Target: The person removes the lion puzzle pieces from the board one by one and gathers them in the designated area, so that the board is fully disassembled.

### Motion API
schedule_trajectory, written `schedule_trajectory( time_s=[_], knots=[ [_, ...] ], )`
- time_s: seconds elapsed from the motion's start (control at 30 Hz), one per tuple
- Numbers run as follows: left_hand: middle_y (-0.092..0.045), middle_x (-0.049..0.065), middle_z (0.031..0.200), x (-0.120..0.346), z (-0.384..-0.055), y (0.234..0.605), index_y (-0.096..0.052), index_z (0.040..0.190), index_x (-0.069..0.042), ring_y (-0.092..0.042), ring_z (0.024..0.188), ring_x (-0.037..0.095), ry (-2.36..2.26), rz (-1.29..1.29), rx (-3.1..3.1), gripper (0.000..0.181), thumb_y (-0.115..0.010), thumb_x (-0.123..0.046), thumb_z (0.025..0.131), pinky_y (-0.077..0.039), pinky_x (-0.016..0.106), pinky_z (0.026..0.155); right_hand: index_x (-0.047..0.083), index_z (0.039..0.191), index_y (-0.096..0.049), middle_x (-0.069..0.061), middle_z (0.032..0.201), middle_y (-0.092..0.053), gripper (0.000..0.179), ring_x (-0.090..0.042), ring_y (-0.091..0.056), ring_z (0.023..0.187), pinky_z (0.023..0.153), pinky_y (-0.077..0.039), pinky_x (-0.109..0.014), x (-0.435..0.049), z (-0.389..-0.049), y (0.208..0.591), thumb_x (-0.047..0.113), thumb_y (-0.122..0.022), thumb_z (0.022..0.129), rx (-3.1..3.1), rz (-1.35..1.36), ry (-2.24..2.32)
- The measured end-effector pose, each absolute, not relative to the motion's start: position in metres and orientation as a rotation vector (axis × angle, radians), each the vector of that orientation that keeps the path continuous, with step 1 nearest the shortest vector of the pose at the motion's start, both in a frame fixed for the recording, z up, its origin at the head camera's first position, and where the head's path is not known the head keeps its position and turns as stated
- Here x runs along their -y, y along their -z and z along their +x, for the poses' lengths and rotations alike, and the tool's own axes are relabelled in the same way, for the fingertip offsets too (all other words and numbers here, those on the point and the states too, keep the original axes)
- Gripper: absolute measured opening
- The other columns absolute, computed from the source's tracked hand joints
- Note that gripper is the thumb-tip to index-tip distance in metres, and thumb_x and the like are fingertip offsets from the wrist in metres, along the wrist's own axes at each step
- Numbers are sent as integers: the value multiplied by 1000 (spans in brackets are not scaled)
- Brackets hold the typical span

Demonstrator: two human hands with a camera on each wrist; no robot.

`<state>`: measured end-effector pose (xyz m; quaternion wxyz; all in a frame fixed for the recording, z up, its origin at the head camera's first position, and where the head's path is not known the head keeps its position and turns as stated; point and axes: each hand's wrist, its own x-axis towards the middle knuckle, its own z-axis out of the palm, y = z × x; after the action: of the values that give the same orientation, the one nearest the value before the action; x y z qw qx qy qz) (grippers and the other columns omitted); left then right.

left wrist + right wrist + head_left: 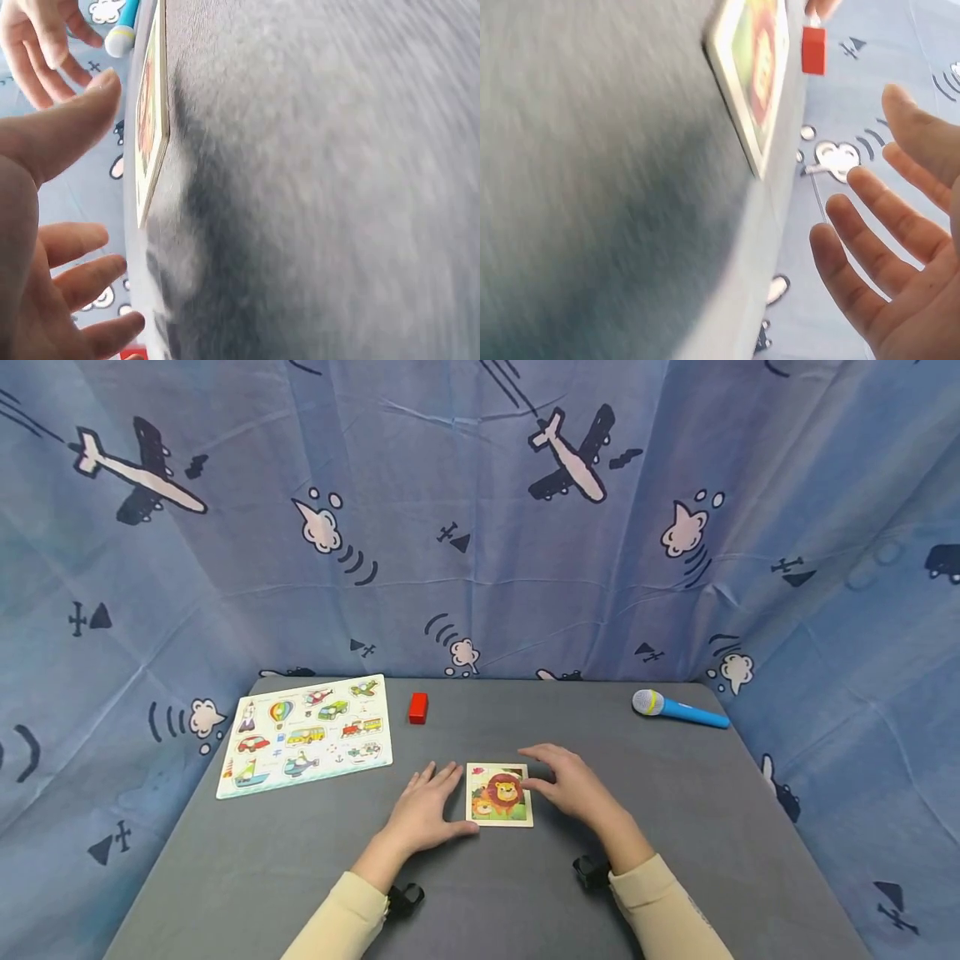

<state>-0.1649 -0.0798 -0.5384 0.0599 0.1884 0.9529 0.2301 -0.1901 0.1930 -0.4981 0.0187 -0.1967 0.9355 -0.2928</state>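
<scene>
A small square picture puzzle (499, 795) with a lion on it lies flat on the grey table, between the two hands. At its left side is my left hand (429, 810), fingers spread, the thumb reaching toward the puzzle's lower left corner. My right hand (573, 785) hovers by the right edge, its thumb overlapping that edge in the head view. In the right wrist view the fingers (877, 262) are spread and loosely bent with nothing between them. The left wrist view shows the left thumb (75, 127) raised beside the puzzle (152, 120).
A large board (307, 735) with pictures of vehicles lies at the back left. Beside it stands a red block (418, 708). A blue toy microphone (678, 707) rests at the back right. Blue patterned cloth (480, 527) hangs behind the table and along its sides.
</scene>
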Motion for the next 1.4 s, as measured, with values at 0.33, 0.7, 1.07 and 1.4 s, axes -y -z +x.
schedule_trajectory(
  time_s=[0.33,0.7,1.07,1.4],
  knots=[
    [-40,6,161,73,-161,546,-46,154,-17,-24,153,39,-632,512,-2869,87,-77,-56,82,-24,59,122,9,131,-67,-9,119,-69,43,-22,-65,97,82,-56,-40,-163,-192,511,25,-76,92,-2826,-712,934],
    [-38,5,162,72,-163,541,-47,153,-20,-23,154,38,-602,501,-2862,84,-75,-57,84,-26,58,122,8,132,-67,-9,114,-69,44,-20,-65,95,85,-57,-42,-141,-206,516,25,-76,92,-2771,-647,912],
    [-47,5,156,64,-164,540,-56,146,-20,-31,150,38,-590,440,-2931,65,-65,-55,92,-33,59,118,11,127,-70,-6,110,-65,38,-15,-54,83,74,-50,-33,-130,-217,526,23,-76,91,-2766,-572,801],
    [-53,2,152,54,-164,538,-63,140,-22,-38,148,35,-554,318,-3007,58,-73,-48,89,-36,57,116,15,124,-73,-6,109,-61,32,-14,-55,83,76,-51,-34,-125,-217,528,24,-73,94,-2789,-557,736]
  ],
)
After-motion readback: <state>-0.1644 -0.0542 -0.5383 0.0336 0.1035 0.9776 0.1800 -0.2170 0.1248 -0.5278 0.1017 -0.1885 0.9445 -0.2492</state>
